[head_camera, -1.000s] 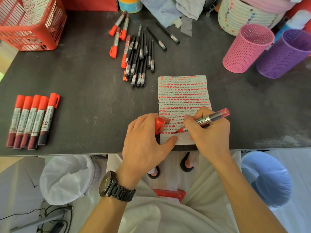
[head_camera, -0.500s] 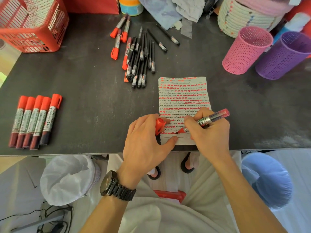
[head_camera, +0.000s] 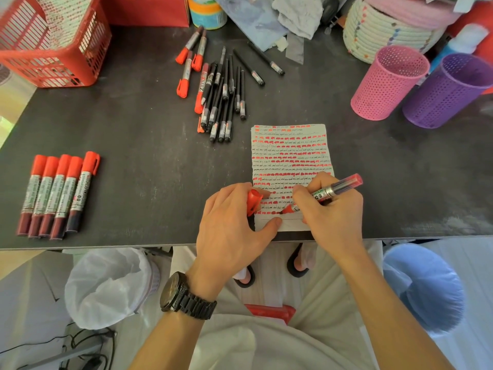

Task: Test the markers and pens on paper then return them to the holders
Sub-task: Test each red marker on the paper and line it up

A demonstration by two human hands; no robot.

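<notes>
A sheet of paper [head_camera: 292,156] covered with rows of red and black marks lies at the table's front edge. My right hand [head_camera: 330,212] grips a red marker [head_camera: 333,190] with its tip on the paper's lower rows. My left hand [head_camera: 232,222] holds the marker's red cap [head_camera: 253,202] in its fingers while its thumb presses the paper's bottom edge. Several capped red markers [head_camera: 57,193] lie side by side at the left. A pile of black pens and red markers [head_camera: 218,94] lies behind the paper. A pink holder [head_camera: 386,84] and a purple holder [head_camera: 445,92] stand at the right.
A red mesh basket [head_camera: 53,44] with marked paper sits at the back left. A woven white basket [head_camera: 384,25], cloths and a tape roll [head_camera: 208,9] line the back edge. Below the table are a white-lined bin [head_camera: 106,287] and a blue stool [head_camera: 424,287].
The marker tip has shifted very slightly along the lower row of the paper. Both hands otherwise stay in place.
</notes>
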